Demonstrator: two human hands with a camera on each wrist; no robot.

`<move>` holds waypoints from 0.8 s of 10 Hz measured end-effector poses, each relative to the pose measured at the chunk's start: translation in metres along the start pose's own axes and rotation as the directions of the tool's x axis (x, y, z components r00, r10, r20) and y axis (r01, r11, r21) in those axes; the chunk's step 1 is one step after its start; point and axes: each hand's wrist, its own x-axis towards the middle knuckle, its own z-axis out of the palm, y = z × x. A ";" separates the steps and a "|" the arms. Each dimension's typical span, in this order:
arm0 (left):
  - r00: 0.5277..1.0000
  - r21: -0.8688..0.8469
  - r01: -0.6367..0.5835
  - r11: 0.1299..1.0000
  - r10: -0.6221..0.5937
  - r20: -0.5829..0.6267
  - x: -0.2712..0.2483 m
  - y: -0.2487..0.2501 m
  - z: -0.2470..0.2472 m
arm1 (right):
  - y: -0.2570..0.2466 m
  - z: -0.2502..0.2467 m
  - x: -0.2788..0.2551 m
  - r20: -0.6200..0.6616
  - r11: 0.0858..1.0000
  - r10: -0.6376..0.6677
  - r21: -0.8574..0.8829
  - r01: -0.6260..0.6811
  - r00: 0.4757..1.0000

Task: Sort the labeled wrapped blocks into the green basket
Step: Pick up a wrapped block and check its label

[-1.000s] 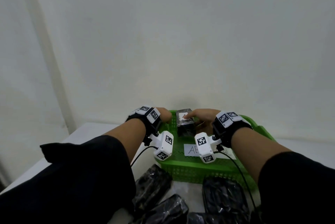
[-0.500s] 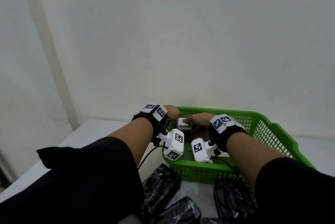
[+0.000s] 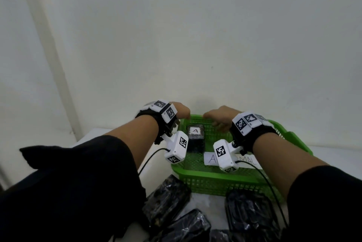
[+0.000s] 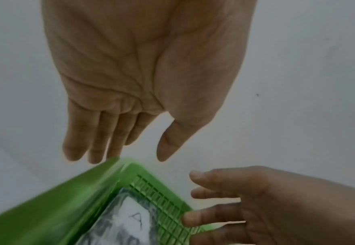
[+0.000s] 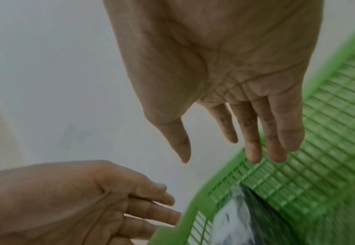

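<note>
A dark wrapped block (image 3: 195, 138) with a white label marked "A" stands in the far left corner of the green basket (image 3: 215, 175). No hand touches it. My left hand (image 3: 182, 110) hovers over the basket's far left corner, fingers straight and empty. My right hand (image 3: 217, 116) hangs above the far rim, to the right of the block, also empty. The left wrist view shows the open left hand (image 4: 128, 154) above the basket (image 4: 57, 207) and the block (image 4: 130, 220). In the right wrist view the open right hand (image 5: 220, 155) is over the mesh wall (image 5: 319, 165).
A white paper sign (image 3: 210, 158) with handwriting lies on the basket floor, partly hidden by the right wrist camera. Several black wrapped blocks (image 3: 168, 204) lie on the white table in front of the basket, another (image 3: 250, 212) at the right. A wall stands close behind.
Both hands held the labeled block over the basket a second ago. They have let go and lifted apart, and the block now stands in the basket's far left corner.
</note>
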 end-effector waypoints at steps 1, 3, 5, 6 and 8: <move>0.998 -0.028 0.006 1.000 -0.008 -0.061 0.008 0.002 -0.010 | -0.010 -0.019 -0.016 -0.063 0.994 -0.056 -0.095 0.050 0.996; 0.980 0.116 -0.130 0.985 0.146 -0.135 -0.037 0.015 -0.030 | -0.018 -0.043 -0.069 -0.132 0.936 -0.225 -0.305 0.176 0.965; 0.947 0.186 -0.265 0.946 0.292 -0.133 -0.103 0.030 -0.026 | -0.002 -0.048 -0.129 -0.152 0.884 -0.309 -0.411 0.224 0.939; 0.934 0.239 -0.306 0.921 0.339 -0.111 -0.135 0.032 -0.016 | 0.008 -0.046 -0.161 -0.140 0.856 -0.333 -0.459 0.237 0.932; 0.923 0.282 -0.343 0.896 0.378 -0.078 -0.191 0.028 0.004 | 0.031 -0.038 -0.215 -0.114 0.830 -0.353 -0.497 0.255 0.929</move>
